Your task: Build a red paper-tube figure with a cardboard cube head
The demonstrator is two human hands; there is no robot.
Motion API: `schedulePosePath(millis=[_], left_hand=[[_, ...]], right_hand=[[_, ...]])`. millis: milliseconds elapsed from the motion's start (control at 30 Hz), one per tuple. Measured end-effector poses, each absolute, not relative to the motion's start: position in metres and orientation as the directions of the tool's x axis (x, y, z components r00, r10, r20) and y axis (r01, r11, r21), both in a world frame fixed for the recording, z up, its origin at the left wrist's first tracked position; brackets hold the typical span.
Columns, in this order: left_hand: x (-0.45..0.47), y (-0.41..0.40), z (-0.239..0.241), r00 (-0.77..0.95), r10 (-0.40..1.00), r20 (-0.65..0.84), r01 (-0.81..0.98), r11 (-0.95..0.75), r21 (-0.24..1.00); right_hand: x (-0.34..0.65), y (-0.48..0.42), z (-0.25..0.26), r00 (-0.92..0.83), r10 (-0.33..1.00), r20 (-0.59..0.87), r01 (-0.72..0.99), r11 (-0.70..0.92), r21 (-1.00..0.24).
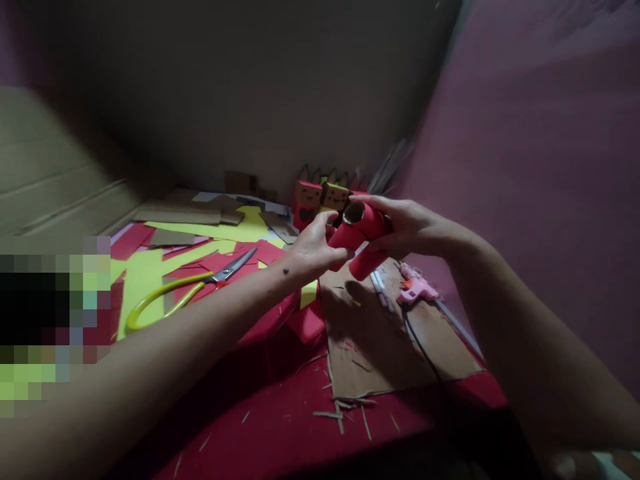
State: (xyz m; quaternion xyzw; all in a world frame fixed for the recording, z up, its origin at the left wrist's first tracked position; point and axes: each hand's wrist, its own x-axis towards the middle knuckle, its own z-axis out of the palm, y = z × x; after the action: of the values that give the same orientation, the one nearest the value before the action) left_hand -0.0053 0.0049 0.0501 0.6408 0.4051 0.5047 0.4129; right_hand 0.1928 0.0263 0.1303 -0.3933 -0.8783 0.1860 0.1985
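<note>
Red tubes [350,235], one open end showing brown, left fingers [341,254] and right fingers [373,200] curled round them

The cardboard tubes [367,263] I'm holding are showing plain red outside and brown at the open rim. I'm seeing yellow handles and grey blades on the scissors [218,276], pink on the glue gun [419,287] with its orange trigger, and white on the glue sticks [381,290]. The cardboard sheet [370,363] is showing brown, the tabletop cloth [280,413] deep red. The box figures [311,193] are wearing dark drawn faces on brown; one is bearing a dark heart on red.
</note>
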Motion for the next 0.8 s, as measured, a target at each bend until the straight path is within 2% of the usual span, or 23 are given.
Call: schedulePosePath(millis=[133, 267, 367, 433, 533, 633, 800], left_hand=[[-0.013, -0.007, 0.075, 0.267, 0.895, 0.357, 0.083, -0.391, 0.917], [-0.026, -0.006, 0.084, 0.455, 0.712, 0.535, 0.080, -0.631, 0.772], [-0.031, -0.003, 0.085, 0.460, 0.581, 0.672, 0.149, -0.796, 0.586], [-0.031, -0.003, 0.086, 0.408, 0.476, 0.779, 0.281, -0.877, 0.389], [-0.030, -0.011, 0.090, 0.403, 0.328, 0.854, 0.434, -0.890, 0.137], [-0.031, -0.020, 0.094, 0.415, 0.327, 0.849, 0.494, -0.864, 0.092], [-0.032, -0.028, 0.100, 0.397, 0.400, 0.826, 0.536, -0.832, 0.145]], right_hand=[[0.208, 0.030, 0.135, -0.613, 0.712, 0.341, 0.498, 0.684, -0.533], [0.221, 0.031, 0.139, -0.570, 0.675, 0.469, 0.388, 0.724, -0.570], [0.227, 0.029, 0.140, -0.552, 0.668, 0.500, 0.261, 0.707, -0.657], [0.227, 0.027, 0.138, -0.558, 0.665, 0.497, 0.174, 0.679, -0.713], [0.221, 0.022, 0.133, -0.578, 0.662, 0.477, 0.061, 0.618, -0.784], [0.210, 0.016, 0.126, -0.591, 0.676, 0.440, 0.002, 0.547, -0.837], [0.199, 0.009, 0.117, -0.586, 0.697, 0.413, -0.057, 0.473, -0.879]])
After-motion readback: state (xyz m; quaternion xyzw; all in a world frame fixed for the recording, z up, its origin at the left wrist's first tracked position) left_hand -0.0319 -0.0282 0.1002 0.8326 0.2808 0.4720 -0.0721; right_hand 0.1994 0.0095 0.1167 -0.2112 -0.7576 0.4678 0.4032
